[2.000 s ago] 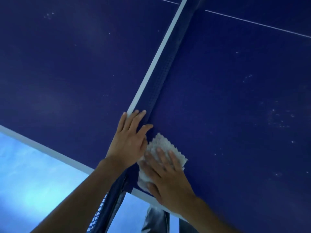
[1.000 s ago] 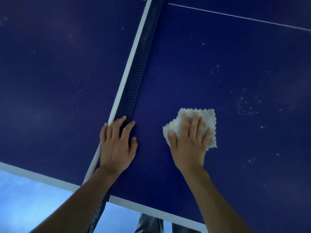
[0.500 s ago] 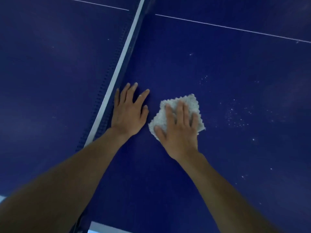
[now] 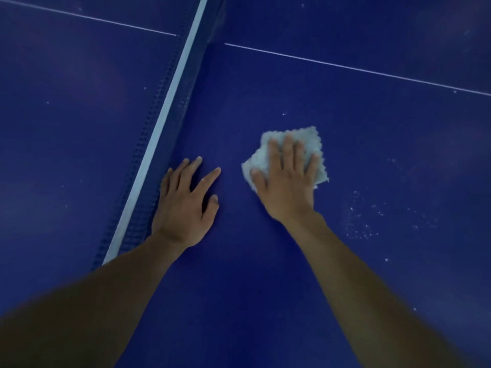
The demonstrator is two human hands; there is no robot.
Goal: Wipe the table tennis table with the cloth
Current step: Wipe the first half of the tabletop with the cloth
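Note:
The dark blue table tennis table (image 4: pixel 265 274) fills the view. A small whitish cloth (image 4: pixel 309 140) lies flat on its right half. My right hand (image 4: pixel 288 181) presses down on the cloth with straight, spread fingers and covers most of it. My left hand (image 4: pixel 186 203) rests flat on the table surface beside the net, fingers spread, holding nothing.
The net (image 4: pixel 159 134) with its white top band runs from lower left to the top middle, just left of my left hand. A thin white centre line (image 4: pixel 358 69) crosses the table farther away. White specks (image 4: pixel 364 221) dot the surface right of my right forearm.
My right hand has slid the cloth to the right, away from my left hand. The left hand stays flat beside the net.

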